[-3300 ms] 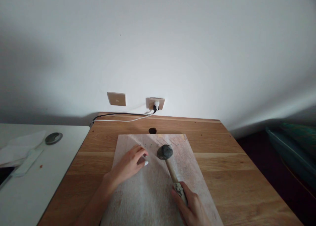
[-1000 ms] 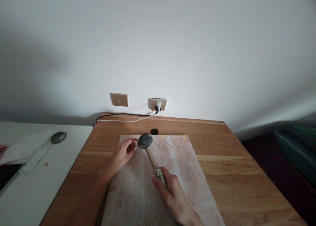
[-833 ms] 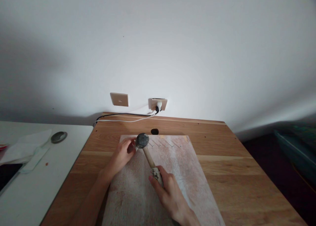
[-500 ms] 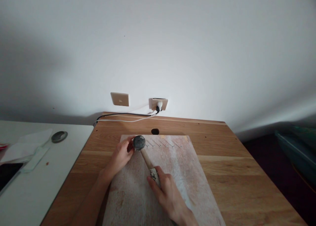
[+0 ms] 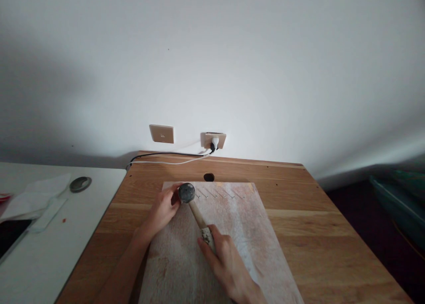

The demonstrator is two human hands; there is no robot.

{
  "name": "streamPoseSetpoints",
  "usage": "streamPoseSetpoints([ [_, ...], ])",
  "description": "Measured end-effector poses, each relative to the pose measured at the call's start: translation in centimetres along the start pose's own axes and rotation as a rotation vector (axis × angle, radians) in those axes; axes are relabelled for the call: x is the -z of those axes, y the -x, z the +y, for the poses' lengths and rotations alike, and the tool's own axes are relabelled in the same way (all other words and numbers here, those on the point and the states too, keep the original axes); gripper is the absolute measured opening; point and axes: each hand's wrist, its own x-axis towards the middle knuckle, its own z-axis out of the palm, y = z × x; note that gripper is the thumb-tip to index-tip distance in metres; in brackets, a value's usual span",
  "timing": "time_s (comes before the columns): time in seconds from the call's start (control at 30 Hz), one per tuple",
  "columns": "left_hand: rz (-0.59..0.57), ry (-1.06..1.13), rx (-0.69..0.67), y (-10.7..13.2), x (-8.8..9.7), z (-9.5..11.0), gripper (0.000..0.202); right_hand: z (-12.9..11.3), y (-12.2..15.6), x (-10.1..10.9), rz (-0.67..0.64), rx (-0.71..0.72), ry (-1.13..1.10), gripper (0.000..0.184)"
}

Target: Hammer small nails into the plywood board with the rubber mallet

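Note:
My right hand (image 5: 229, 262) is wrapped round the pale, worn grip of a hammer (image 5: 198, 215). The hammer's dark round head (image 5: 187, 192) is over the far left part of a whitish, scuffed board (image 5: 186, 259). Just left of the head, my left hand (image 5: 165, 206) has its fingers curled together at the board's far left edge. Their tips are partly behind the hammer head, so what they hold, if anything, is hidden. To the right of the head, several thin nails (image 5: 226, 192) stand in a row along the board's far side.
The board lies on a wooden table (image 5: 308, 233) with a round cable hole (image 5: 209, 177) behind it. Cables (image 5: 172, 153) run to a wall socket (image 5: 214, 141). A white table (image 5: 43, 259) at left bears a grey tape roll (image 5: 80, 184), papers and a dark-screened device (image 5: 13, 235).
Almost nothing differs. The hammer head sits very slightly lower and further left, while both hands keep the same hold.

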Motion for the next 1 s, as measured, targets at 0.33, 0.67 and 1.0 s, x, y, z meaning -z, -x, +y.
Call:
streamPoseSetpoints([
  [0.33, -0.011, -0.009, -0.014, -0.1, 0.1, 0.3, 0.054, -0.5, 0.1, 0.2, -0.022, 0.013, -0.042, 0.029],
  [0.67, -0.012, -0.027, -0.011, 0.0, 0.0, -0.1, 0.046, 2.2, 0.5, -0.7, 0.072, -0.092, -0.070, 0.041],
  [1.0, -0.042, -0.022, -0.032, 0.0, -0.1, 0.4, 0.047, 6.1, 6.1, -1.4, 0.424, -0.323, -0.601, 0.076],
])
